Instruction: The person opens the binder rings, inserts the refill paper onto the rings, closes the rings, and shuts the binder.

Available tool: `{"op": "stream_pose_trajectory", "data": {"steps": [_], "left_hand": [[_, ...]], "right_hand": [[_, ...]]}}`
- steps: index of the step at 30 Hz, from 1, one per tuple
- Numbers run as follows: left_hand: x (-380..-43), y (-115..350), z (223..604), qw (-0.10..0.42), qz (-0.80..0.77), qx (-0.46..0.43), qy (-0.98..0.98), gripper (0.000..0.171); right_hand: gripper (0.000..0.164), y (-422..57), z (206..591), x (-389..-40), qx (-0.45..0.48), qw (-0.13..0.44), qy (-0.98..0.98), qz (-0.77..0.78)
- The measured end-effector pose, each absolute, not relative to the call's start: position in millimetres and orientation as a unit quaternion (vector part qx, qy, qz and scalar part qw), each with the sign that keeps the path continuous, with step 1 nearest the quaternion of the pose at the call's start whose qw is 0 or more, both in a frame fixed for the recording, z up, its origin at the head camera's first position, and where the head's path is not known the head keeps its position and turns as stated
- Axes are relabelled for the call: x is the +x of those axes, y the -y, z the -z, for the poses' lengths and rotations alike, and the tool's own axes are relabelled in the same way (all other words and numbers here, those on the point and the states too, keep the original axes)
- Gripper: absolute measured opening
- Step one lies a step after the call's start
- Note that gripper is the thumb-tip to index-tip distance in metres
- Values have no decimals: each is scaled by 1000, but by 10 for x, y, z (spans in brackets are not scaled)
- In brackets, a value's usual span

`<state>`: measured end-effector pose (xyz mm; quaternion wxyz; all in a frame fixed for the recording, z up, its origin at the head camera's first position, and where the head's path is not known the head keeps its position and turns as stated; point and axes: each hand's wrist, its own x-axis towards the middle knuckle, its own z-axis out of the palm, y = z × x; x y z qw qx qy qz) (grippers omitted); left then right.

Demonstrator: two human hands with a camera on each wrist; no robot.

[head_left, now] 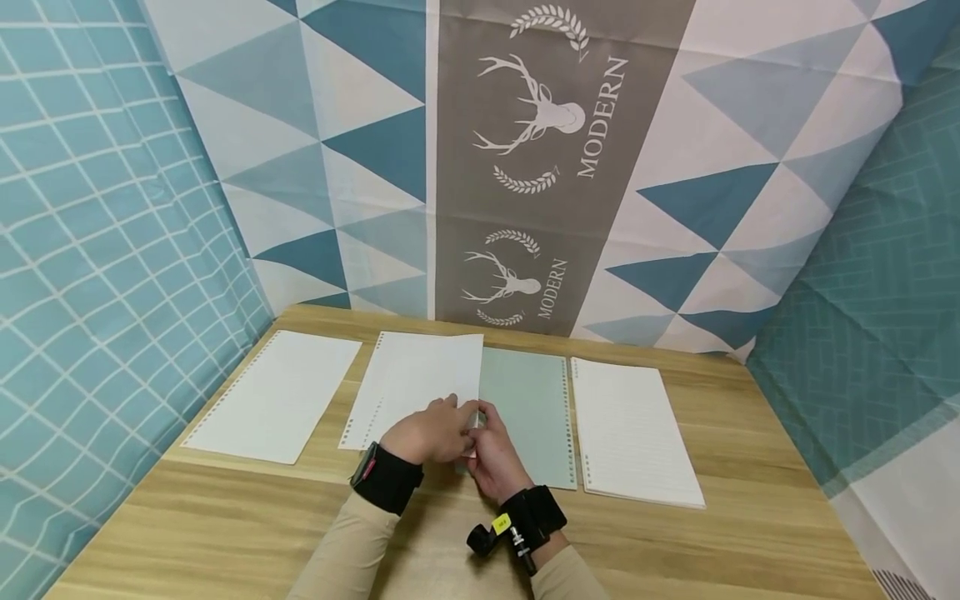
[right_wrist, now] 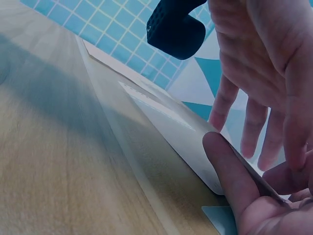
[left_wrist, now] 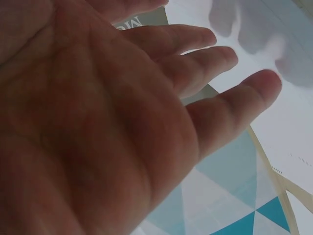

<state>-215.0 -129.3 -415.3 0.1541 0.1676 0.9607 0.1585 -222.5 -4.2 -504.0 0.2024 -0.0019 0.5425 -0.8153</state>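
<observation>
A white loose-leaf sheet with punched holes down its left side overlaps a pale green punched sheet. My right hand pinches the white sheet's near right corner, which is lifted off the table; in the right wrist view one finger lies along the underside of the paper. My left hand is over the same sheet beside the right hand. Its fingers reach out fairly straight and spread against the white paper in the left wrist view.
Another white punched sheet lies at the left of the wooden table. A stack of lined white paper lies right of the green sheet. Patterned cloth hangs behind the table, with tiled-print cloth at the left.
</observation>
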Motion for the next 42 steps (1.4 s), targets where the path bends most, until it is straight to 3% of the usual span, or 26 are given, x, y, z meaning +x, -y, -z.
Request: {"op": "stream_pose_trajectory", "data": {"steps": [8,13,42], "left_hand": [[-2207,1341,4227,118,-128,135,-975,53],[-2235,1356,4248,123,-126,126,-976,55],[-2235,1471,4176,117,-136,115,-977,52]], "right_hand": [[59,-26,5037,-2215,-23,210,-544,812],[64,-104,4983,-2224,-32,205,-547,811],[57,-478,4765,-2387,2,147,-542,827]]}}
